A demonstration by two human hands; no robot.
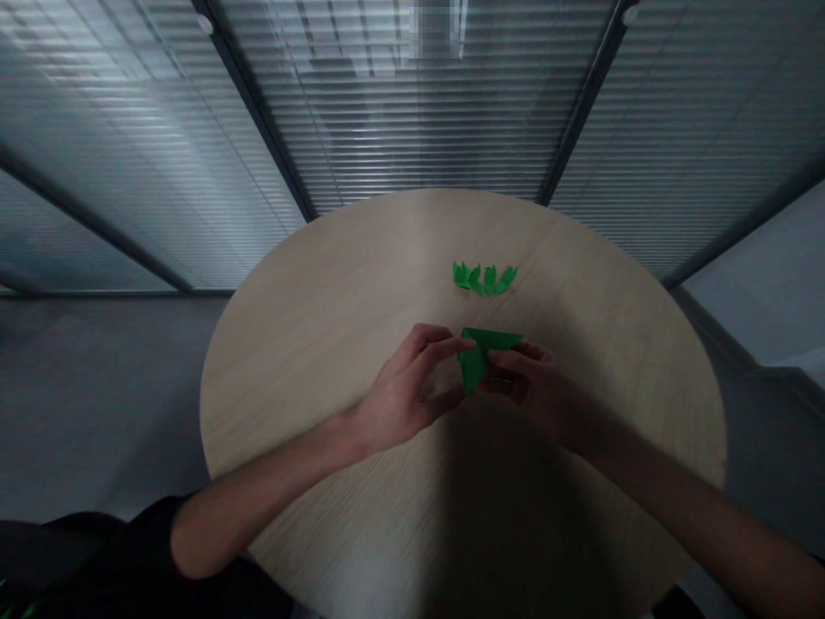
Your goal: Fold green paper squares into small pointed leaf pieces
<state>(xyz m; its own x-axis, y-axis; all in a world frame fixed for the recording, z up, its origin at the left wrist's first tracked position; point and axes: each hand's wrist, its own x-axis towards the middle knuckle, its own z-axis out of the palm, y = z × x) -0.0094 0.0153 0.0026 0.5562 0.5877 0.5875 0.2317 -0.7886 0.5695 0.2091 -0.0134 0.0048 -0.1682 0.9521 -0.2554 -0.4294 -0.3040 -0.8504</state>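
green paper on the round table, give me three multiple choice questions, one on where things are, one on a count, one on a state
1. Where are the small green pieces?
A. Under the left hand
B. On the round table, beyond the hands
C. On the floor

2. How many small green pieces are in the group?
A. Two
B. Three
C. Four

3. What state is the larger green paper in?
A. Held between the left hand and right hand
B. Lying alone on the table
C. Held by the right hand only

1: B, they lie on the tabletop, farther out than the hands.
2: C, four separate shapes show.
3: A, fingers of both hands grip it.
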